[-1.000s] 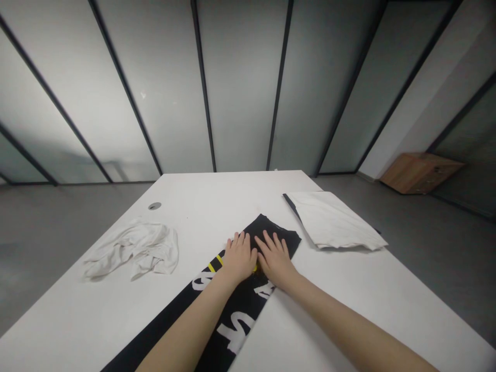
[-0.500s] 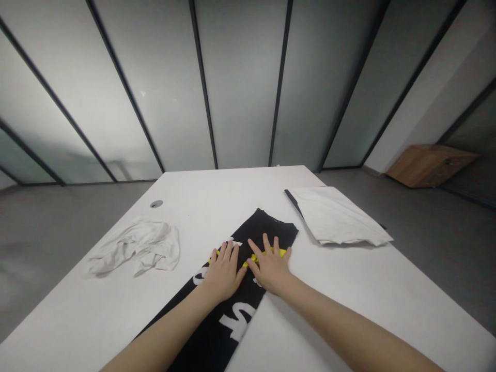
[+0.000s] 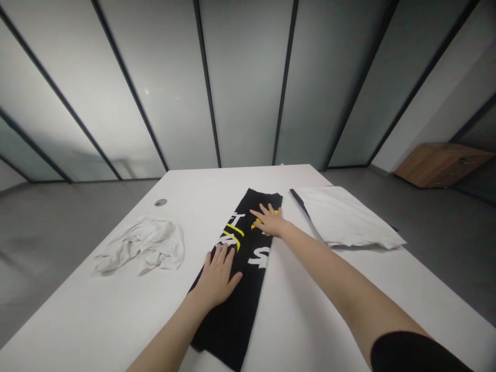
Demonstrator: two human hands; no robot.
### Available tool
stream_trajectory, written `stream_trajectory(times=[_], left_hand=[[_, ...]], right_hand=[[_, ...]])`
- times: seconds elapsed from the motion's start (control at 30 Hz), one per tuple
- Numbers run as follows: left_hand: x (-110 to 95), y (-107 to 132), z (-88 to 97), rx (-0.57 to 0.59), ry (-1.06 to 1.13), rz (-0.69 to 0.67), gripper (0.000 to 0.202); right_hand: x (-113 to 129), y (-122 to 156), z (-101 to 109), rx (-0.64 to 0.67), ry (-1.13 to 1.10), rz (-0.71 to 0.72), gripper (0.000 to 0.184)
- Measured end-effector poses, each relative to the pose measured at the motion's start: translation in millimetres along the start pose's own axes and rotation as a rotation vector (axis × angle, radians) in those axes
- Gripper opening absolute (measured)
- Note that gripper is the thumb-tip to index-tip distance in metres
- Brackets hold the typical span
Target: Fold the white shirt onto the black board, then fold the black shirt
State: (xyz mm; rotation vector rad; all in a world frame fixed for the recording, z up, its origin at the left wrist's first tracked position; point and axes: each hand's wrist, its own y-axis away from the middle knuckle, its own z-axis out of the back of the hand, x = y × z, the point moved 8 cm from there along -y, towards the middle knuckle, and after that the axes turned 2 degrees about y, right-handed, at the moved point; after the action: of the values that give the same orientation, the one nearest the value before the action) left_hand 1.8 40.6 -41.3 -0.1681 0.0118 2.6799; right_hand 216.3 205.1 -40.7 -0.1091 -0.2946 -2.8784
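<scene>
A black garment (image 3: 236, 305) with white and yellow lettering lies folded into a long strip down the middle of the white table (image 3: 116, 320). My left hand (image 3: 217, 276) rests flat on its near half, fingers spread. Farther up the strip, my right hand (image 3: 268, 220) presses flat on the far end, arm stretched out, fingers apart. Neither hand holds anything.
A crumpled white cloth (image 3: 143, 250) lies to the left of the strip. A folded white garment (image 3: 344, 217) on a dark one sits at the right edge. A cable hole (image 3: 160, 202) is at the far left. A wooden cabinet (image 3: 437, 163) stands on the floor beyond.
The hands, side by side before, have parted: my right hand slid toward the far end, my left drew back toward me. The strip now lies straighter along the table.
</scene>
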Motion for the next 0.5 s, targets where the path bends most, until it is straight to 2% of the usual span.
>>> stream_trajectory(times=[0.13, 0.3, 0.4, 0.5], left_hand=[[-9.2, 3.0, 1.0, -0.033, -0.004, -0.013, 0.069], [-18.2, 5.0, -1.2, -0.035, 0.024, -0.060, 0.071], [-17.2, 7.0, -4.8, -0.021, 0.061, -0.056, 0.072], [-17.3, 8.1, -6.1, 0.015, 0.093, -0.044, 0.072]], right_hand=[[-2.9, -15.9, 9.5, -0.001, 0.047, 0.045, 0.068], [1.1, -15.1, 20.0, -0.053, 0.061, 0.026, 0.068], [15.4, -3.8, 20.1, -0.114, 0.053, -0.050, 0.069], [44.7, 16.2, 7.0, -0.167, 0.011, -0.155, 0.069]])
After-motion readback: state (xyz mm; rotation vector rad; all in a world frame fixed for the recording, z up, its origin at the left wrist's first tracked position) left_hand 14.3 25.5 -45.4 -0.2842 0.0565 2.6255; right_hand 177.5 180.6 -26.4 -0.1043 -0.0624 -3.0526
